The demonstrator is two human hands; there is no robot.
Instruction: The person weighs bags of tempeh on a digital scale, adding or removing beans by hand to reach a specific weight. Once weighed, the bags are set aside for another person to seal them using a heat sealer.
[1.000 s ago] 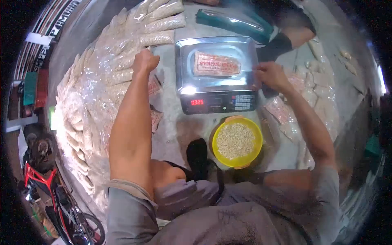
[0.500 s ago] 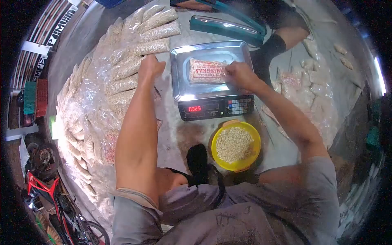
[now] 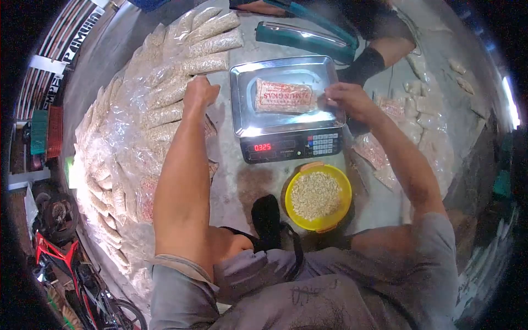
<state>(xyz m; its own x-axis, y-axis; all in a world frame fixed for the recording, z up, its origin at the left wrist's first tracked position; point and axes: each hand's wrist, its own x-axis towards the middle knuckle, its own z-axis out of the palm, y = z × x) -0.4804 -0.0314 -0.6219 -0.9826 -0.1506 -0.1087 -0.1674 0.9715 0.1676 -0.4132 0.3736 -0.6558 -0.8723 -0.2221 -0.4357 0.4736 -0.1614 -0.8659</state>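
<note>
A filled clear bag with red print lies flat on the steel pan of the digital scale, whose red display reads 0.325. My right hand is at the pan's right edge, just right of the bag and apart from it, fingers pinched together; what they hold, if anything, is too small to name. Beside the filled bags on the left, my left hand is closed, its contents hidden. Below the scale stands a yellow bowl of pale chopped pieces.
Long filled bags cover the floor at left, more packed bags the right. A green sealer-like device lies beyond the scale, near another person's leg. A red motorbike stands at lower left.
My right hand has let go of the bag's right end and moved right, off it. The bag stays on the pan and the reading is the same. My left hand has hardly moved.
</note>
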